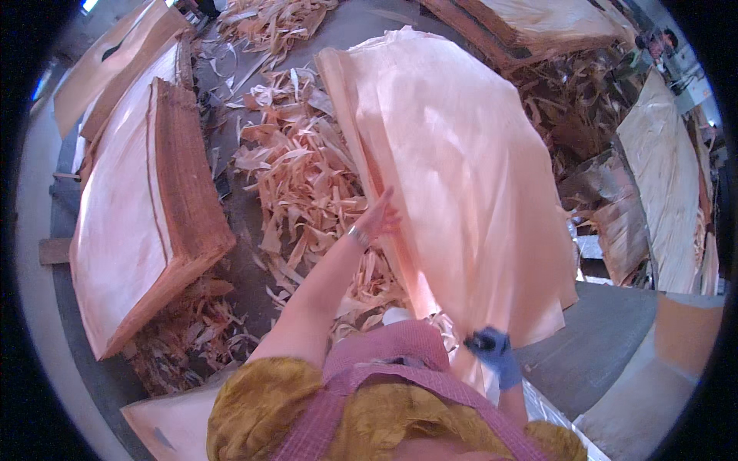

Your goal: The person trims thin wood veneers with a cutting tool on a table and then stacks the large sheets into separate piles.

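Hanging half-spread beside the veneer sheets (469, 177) is the left hand (378, 218), while the gloved right hand (495, 352) curls, contents unclear.

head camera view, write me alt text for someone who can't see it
Bare left hand at the left edge of large, pale wood veneer sheets, with the blue-gloved right hand by their lower edge. Curled veneer strips are heaped to the left, beside a thick veneer stack. The wearer has a mustard top and pink apron.
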`<state>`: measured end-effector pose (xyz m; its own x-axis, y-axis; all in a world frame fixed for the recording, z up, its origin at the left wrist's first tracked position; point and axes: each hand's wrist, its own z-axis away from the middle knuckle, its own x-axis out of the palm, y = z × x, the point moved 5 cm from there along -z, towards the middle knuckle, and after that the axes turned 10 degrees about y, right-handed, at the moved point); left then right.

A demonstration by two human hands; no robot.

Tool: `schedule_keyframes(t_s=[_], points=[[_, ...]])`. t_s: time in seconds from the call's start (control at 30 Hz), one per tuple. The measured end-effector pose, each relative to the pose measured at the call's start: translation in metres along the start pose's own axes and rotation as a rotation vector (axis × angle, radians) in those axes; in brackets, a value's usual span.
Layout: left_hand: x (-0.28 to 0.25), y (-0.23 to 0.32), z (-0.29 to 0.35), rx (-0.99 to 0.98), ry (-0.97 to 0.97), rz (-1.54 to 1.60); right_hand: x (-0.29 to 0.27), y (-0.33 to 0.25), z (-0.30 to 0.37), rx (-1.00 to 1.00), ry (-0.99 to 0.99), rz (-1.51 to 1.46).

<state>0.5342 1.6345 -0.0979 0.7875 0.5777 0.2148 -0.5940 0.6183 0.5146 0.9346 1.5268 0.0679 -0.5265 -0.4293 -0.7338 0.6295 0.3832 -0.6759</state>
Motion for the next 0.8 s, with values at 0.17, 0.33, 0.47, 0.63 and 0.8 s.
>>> schedule_keyframes(t_s=[0.17,0.33,0.47,0.63,0.8], points=[[0.052,0.069,-0.122,0.397,0.111,-0.11,-0.016,0.022,0.102,0.513,-0.209,-0.242],[0.032,0.126,-0.044,0.525,0.114,0.228,0.008,-0.036,0.054,0.593,-0.268,-0.321],[-0.142,0.205,0.094,0.658,0.358,0.431,0.067,-0.021,-0.008,0.141,-0.491,-0.193],[-0.457,0.167,0.27,0.912,0.434,0.938,0.129,-0.199,-0.172,-0.266,-0.729,0.01],[-0.685,0.012,0.481,0.969,0.954,1.212,0.241,-0.427,-0.273,-0.786,-0.817,0.089]])
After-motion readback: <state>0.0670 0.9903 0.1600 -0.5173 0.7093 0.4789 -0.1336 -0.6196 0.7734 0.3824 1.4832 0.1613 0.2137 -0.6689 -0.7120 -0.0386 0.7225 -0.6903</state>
